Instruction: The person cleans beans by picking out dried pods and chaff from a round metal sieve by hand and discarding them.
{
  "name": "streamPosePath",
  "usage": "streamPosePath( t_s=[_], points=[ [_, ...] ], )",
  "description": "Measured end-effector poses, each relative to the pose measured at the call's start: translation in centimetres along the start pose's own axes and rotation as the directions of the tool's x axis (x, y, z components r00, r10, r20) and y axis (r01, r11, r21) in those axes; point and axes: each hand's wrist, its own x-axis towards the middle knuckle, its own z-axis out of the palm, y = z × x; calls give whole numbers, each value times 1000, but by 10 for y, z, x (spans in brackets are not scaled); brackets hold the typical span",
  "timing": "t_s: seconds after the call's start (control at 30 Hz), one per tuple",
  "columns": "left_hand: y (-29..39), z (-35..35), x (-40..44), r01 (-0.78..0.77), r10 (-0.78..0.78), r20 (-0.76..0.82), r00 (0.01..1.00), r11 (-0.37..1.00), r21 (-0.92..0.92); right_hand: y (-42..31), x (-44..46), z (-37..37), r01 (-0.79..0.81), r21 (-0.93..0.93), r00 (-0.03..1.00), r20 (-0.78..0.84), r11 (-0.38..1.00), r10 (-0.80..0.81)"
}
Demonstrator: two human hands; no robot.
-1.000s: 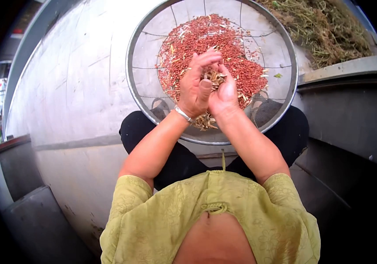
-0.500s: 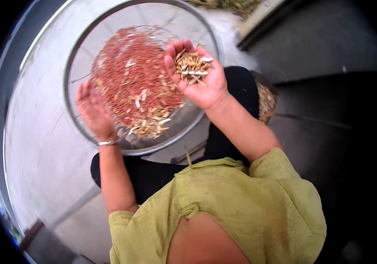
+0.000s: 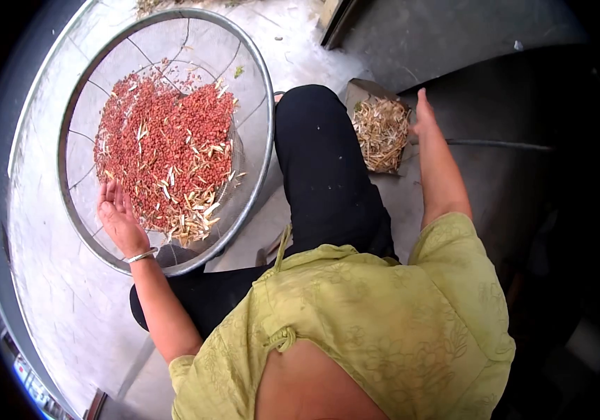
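Note:
A large round wire-mesh sieve (image 3: 258, 77) with a metal rim holds a spread of small red seeds (image 3: 139, 150). Pale dry husks (image 3: 191, 227) are mixed among them, thickest near the bottom edge. My left hand (image 3: 123, 222), a bangle on its wrist, is inside the near-left rim, fingers stretched out at the edge of the seeds; whether it touches them I cannot tell. Off to the right, my right hand (image 3: 424, 119) is seen edge-on beside a cardboard box (image 3: 364, 89) of dry husks, fingers extended. No husks show in it; its palm is mostly hidden.
My bent knee (image 3: 317, 133) in dark trousers lies between the sieve and the box. A pale floor (image 3: 48, 266) extends left, with dry plant bits (image 3: 149, 5) at the top. A dark slab-like surface (image 3: 447, 35) stands at upper right.
My right hand, which held a palmful of husks over the sieve, has swung right to the box and turned on its side. The sieve and left hand sit further left and lower in view.

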Motion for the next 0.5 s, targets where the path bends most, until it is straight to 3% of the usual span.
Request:
streamPosePath(
  t_s=[0.03, 0.07, 0.2, 0.3, 0.37, 0.43, 0.5],
  points=[
    [-1, -1, 1, 30, -30, 4, 1000, 1000, -4, -2, 4, -1, 30, -222, 994, -99, 975, -53],
    [-1, -2, 2, 31, -31, -1, 1000, 1000, -2, 0, 9, 2, 29, -226, 994, -95, 974, -52],
    [-4, -6, 9, 70, -69, 17, 997, 997, -34, -6, 0, 32, 153, 125, 972, 162, 980, -172],
    [-1, -8, 14, 51, -53, -46, 998, 998, -44, -31, -44, 84, 237, 181, 889, 356, 954, -289],
    [-1, -17, 19, 37, -38, -25, 999, 998, -56, -46, -77, 120, 349, 212, 722, 560, 913, -406],
    [9, -18, 19, 9, -8, -26, 1000, 1000, 26, -62, -125, 159, 403, 188, 540, 741, 896, -398],
    [11, -25, 19, -81, 69, 45, 997, 912, 402, -65, -174, 195, 526, 99, 337, 888, 845, -314]
  ],
)
